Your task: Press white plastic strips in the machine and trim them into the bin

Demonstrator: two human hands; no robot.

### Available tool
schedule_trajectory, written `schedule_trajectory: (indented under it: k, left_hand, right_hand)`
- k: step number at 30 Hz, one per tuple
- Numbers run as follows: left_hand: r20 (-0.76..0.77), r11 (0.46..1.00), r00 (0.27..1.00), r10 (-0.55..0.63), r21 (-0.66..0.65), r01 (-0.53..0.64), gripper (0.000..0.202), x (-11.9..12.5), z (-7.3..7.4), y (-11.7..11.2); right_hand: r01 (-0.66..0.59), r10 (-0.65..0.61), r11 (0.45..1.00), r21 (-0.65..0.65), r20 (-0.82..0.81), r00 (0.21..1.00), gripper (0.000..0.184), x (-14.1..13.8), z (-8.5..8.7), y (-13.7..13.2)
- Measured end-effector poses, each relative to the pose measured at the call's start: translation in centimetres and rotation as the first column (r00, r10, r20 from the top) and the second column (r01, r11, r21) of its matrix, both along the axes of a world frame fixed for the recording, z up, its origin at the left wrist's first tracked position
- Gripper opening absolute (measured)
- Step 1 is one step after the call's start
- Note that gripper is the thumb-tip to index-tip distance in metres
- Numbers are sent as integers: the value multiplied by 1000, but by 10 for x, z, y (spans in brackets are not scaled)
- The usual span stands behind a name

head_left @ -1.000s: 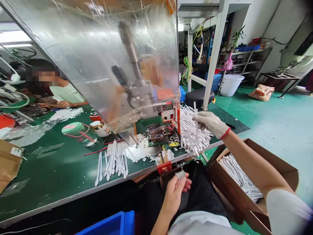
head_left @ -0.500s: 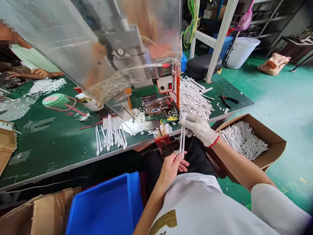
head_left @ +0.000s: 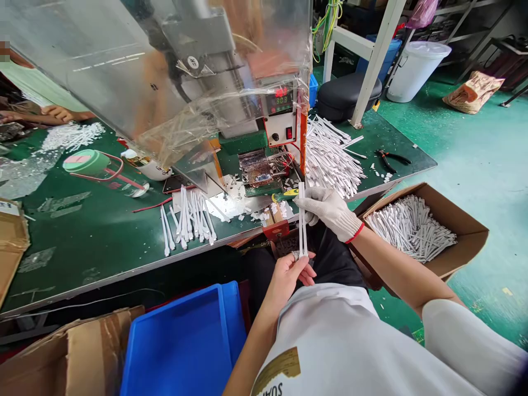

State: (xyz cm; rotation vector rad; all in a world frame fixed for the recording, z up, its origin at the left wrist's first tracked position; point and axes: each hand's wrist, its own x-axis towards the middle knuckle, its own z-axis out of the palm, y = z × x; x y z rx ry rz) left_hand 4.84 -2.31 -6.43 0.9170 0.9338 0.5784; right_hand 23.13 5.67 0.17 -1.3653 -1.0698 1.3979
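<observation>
Two narrow white strips (head_left: 303, 228) stand side by side, upright, between my two hands in front of the bench edge. My bare left hand (head_left: 292, 273) pinches their lower ends between thumb and fingers. Higher up, my gloved right hand (head_left: 330, 212) is closed on the same strips near their top ends. Just behind them lies a tool with a yellow-green handle and flat blade (head_left: 284, 195). A heated-looking press (head_left: 259, 168) with a lit display sits beyond, behind a clear shield. Whether the strips are joined I cannot tell.
A heap of white strips (head_left: 332, 159) lies right of the machine, with pliers (head_left: 390, 159) beyond. More strips lie in a row (head_left: 192, 217) on the left and fill a carton (head_left: 468, 242). A blue tray (head_left: 173, 346) stands below; a co-worker's hand (head_left: 58, 113) is far left.
Both hands and the strips stay together, with the strips standing slightly straighter. The whole view has shifted a little. My grips look the same.
</observation>
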Motion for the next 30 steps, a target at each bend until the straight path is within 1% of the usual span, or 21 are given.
schedule_trajectory:
  k: [2, 6, 7, 9, 12, 15, 18, 21, 26, 30]
  left_hand:
    - [8, 1000, 1000, 18, 4, -18, 45, -1, 2, 1]
    - [38, 993, 992, 117, 13, -118, 45, -3, 7, 10]
    - [43, 989, 988, 148, 12, -148, 46, -3, 9, 14]
    - [47, 979, 978, 205, 2, -205, 48, -5, 12, 23]
    - [45, 964, 963, 267, -8, -267, 50, -6, 17, 37]
    - [20, 967, 967, 255, -13, -255, 52, -8, 21, 47]
    - [-13, 975, 975, 223, -10, -223, 53, -8, 23, 52]
    - [-15, 972, 972, 233, -5, -233, 53, -7, 23, 55]
    - [-12, 973, 973, 232, -11, -232, 52, -6, 24, 56]
    - [-20, 972, 972, 235, -15, -236, 53, -7, 25, 56]
  right_hand:
    - [-58, 58, 998, 2, -8, 998, 43, -2, -2, 1]
    - [-263, 264, 964, -32, 66, 962, 44, -12, -7, 12]
    - [-293, 295, 955, -36, 72, 953, 44, -17, -10, 18]
    - [-317, 318, 948, -39, 38, 947, 44, -26, -16, 31]
    - [-310, 304, 948, -74, -78, 950, 43, -38, -27, 49]
    - [-264, 252, 958, -114, -109, 962, 43, -46, -38, 60]
    - [-180, 172, 977, -116, -74, 982, 42, -50, -45, 63]
    - [-124, 118, 985, -117, -53, 992, 40, -52, -52, 64]
    - [-98, 88, 989, -108, -96, 992, 38, -54, -61, 66]
    - [-104, 86, 988, -118, -146, 986, 40, -55, -66, 68]
